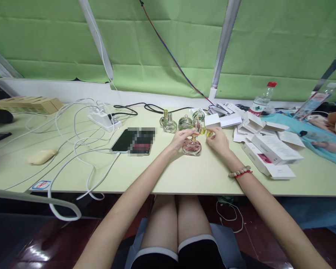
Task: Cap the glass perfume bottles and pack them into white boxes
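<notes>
Apparently the pink glass perfume bottle (192,148) is the thing being worked on: it stands upright on the table (196,175), just below the fingertips of the left hand (182,138). Those fingers bend in around its top; I cannot tell whether they clamp it or only rest there. Just across from them, the right hand (219,142) curls thumb and forefinger towards a small gold-coloured piece (208,133); whether they pinch it is too small to tell.

The step in hand seems to be handling at the bottle's top. The next move probably calls for steady left fingers, so the glass does not tip, and a fine pinch from the right.

Just beyond the left fingertips stands a round perfume bottle (185,122), with a gold-capped perfume bottle (169,124) farther left. Opened white cartons (277,149) lie right of the right fingers; a smartphone (121,140) lies well left of the left ones.
</notes>
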Tool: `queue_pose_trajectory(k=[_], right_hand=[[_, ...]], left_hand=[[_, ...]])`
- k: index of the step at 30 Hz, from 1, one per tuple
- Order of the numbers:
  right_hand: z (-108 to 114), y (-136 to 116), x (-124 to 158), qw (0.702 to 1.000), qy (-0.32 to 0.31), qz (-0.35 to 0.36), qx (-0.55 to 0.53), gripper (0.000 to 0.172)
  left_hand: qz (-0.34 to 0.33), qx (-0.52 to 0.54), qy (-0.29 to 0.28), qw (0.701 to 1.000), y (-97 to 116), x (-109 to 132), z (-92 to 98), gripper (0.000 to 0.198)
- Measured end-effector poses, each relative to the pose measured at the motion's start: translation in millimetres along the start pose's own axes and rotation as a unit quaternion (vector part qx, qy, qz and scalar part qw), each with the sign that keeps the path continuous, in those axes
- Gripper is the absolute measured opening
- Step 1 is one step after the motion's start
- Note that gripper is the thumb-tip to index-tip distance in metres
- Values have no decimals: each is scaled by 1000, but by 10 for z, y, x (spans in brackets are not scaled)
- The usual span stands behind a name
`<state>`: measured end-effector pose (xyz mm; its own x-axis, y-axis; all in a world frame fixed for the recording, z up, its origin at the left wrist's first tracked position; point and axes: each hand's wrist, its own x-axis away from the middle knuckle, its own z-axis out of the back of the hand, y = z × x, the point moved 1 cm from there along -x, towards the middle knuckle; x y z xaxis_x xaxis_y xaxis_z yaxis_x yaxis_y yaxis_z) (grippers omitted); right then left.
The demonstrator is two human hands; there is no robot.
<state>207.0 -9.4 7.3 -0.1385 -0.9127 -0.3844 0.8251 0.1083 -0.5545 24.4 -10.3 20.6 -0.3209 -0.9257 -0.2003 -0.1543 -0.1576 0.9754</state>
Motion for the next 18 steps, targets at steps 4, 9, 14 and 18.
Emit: queue_pose_trajectory(k=[4, 9, 14, 18], right_hand=[[-8, 5, 1, 999, -4, 2, 33, 43], [2, -3, -7, 998, -10, -11, 54, 40], [-4, 8, -5, 999, -20, -4, 40, 34], [-29, 26, -14, 1000, -1, 10, -1, 32]], left_hand=[[25, -5, -55, 998, 37, 29, 4, 49], [55, -84, -119, 988, 11, 79, -33, 44], [24, -35, -85, 995, -3, 51, -50, 40], [3, 50, -17, 999, 4, -23, 14, 36]])
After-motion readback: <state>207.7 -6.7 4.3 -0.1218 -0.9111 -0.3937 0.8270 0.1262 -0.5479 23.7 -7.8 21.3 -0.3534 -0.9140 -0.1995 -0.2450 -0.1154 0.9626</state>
